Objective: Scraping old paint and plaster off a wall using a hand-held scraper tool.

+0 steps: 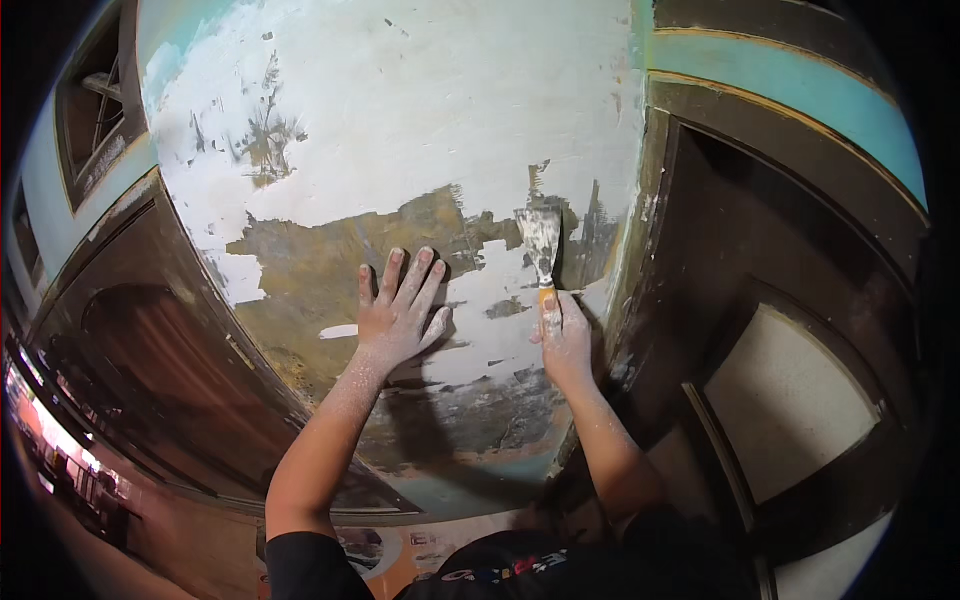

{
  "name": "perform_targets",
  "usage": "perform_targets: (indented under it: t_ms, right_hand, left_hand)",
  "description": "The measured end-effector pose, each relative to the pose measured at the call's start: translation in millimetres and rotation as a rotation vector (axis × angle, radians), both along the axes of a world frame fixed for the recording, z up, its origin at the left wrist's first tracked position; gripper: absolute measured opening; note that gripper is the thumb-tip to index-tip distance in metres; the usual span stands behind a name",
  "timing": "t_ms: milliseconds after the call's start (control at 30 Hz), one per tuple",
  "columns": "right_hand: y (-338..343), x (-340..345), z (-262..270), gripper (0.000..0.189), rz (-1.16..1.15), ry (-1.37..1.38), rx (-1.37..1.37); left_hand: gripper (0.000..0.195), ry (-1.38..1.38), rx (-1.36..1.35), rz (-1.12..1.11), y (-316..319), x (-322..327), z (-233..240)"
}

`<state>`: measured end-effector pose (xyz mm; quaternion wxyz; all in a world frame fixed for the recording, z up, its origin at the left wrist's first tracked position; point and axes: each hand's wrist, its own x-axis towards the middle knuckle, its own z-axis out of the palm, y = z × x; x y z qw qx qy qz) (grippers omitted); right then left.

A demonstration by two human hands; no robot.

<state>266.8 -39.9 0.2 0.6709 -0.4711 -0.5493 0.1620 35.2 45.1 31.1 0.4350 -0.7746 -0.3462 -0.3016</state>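
Note:
Before me stands a wall (465, 97) with white filler over much of it and bare grey-brown patches lower down. My left hand (401, 311) rests with spread fingers against a bare patch, holding nothing. White dust covers both hands and forearms. In my right hand (564, 334) is the orange handle of a putty knife (541, 232). Its blade points up, smeared with white filler, and lies at or close to the wall by a narrow bare patch near the right edge. Whether the whole blade edge touches cannot be told.
Left of the wall is a dark wooden door (157, 360) with a curtain-like reddish panel, below a framed opening (97, 90). On the right are a dark door frame (637, 217) and a dark panel with a pale inset (787, 405). Teal paint borders the wall.

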Motion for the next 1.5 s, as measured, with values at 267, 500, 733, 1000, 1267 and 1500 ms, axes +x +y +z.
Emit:
perform_targets:
  t_ms: [267,500,733,1000,1267,1500]
  right_hand:
    - [-1,16,-47,0.035,-0.002,0.206,-0.017]
    - [-10,25,-8,0.031,-0.079,0.016,-0.005]
    - [5,45,1,0.030,-0.172,-0.119,0.154]
    - [-4,44,-11,0.027,-0.046,0.038,-0.013]
    - [10,41,71,0.031,0.026,-0.031,0.063]
    - [-4,29,59,0.032,-0.054,-0.107,0.239]
  left_hand:
    - [0.070,0.118,-0.144,-0.016,-7,-5,-41]
    - [0.066,0.020,-0.205,-0.012,-24,10,29]
    - [0.063,-0.069,-0.084,-0.027,-10,28,7]
    - [0.064,-0.201,-0.022,0.078,-17,19,86]
    - [0.065,-0.157,0.182,0.099,-12,9,189]
    - [0.062,-0.199,0.206,0.144,-7,18,193]
